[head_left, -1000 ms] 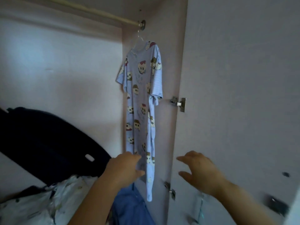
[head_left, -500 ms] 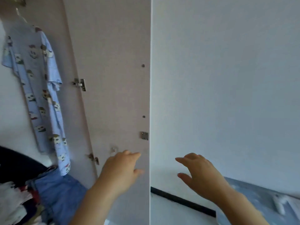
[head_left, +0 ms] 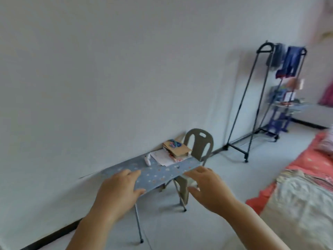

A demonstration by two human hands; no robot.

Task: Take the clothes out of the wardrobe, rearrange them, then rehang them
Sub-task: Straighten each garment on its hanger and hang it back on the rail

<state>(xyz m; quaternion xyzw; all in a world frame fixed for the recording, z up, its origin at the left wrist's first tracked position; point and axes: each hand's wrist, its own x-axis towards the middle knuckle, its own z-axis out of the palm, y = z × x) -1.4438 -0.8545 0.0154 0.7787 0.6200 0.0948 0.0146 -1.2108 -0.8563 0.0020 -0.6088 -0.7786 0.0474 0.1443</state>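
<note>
Before us, our left hand [head_left: 119, 192] and right hand [head_left: 209, 188] hover apart, fingers loose and holding nothing, over a blue table [head_left: 158, 175]; far right, clothes [head_left: 291, 62] hang on a black rack [head_left: 266, 44].
</note>
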